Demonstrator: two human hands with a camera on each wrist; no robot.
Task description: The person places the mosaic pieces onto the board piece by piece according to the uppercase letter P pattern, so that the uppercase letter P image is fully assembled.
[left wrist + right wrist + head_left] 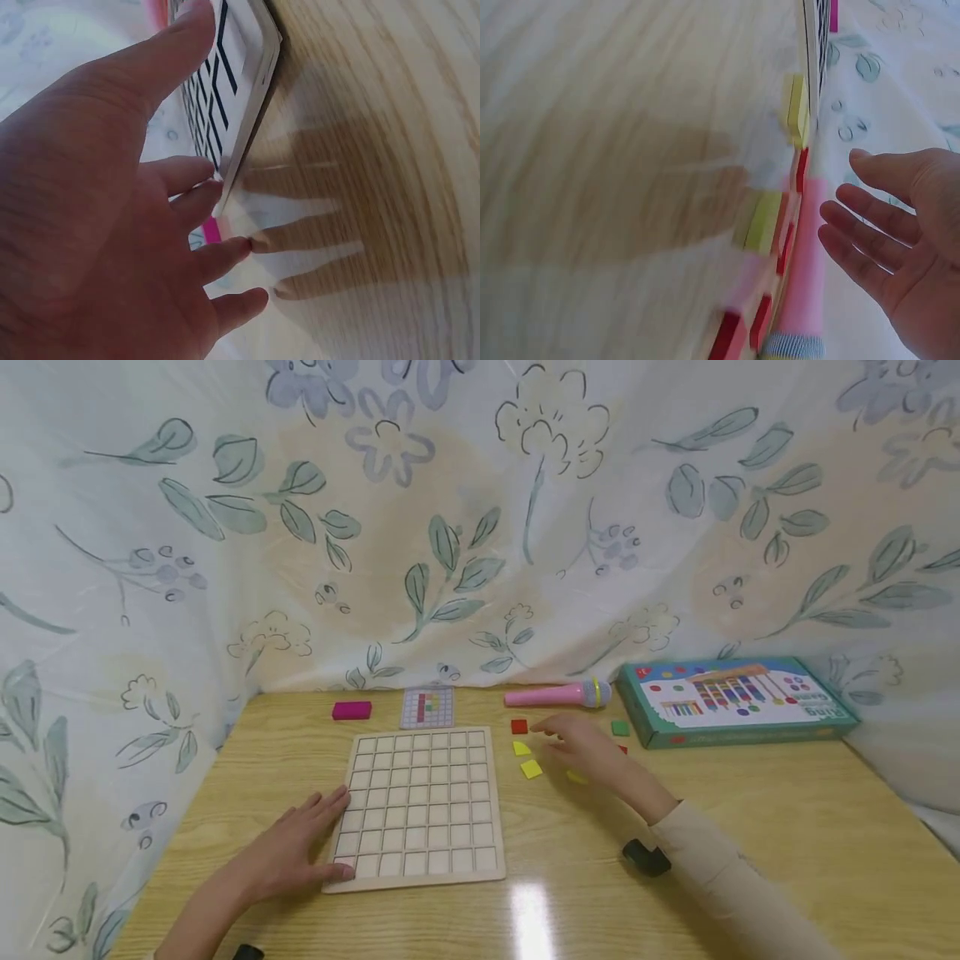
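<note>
My left hand [296,843] lies flat with straight, spread fingers [225,255] on the near-left corner of the wooden grid board [420,806], a pale square tray of shallow, unfilled square cells with a raised rim. The board sits flat near the middle of the table [750,827]. My right hand [592,752] hovers to the right of the board with its fingers [862,221] loose and extended, holding nothing, over a scatter of small flat coloured tiles. Among them I see a red square tile [519,726], 2 yellow tiles [531,768] nearer the board, and a green tile [619,727] just beyond the hand. The right wrist view is blurred, so the tile edges smear.

Behind the tiles lies a glossy pink toy microphone [558,695] on its side. Further right is a flat teal cardboard box [731,697] with a printed colourful lid. At the back edge sit a magenta rectangular block [352,710] and a small pattern card [427,707] printed with a grid.

The table is light wood-grain laminate, shiny enough to show a glare patch. A draped floral cloth [480,527], white with grey-green leaves, hangs round it on 3 sides.
</note>
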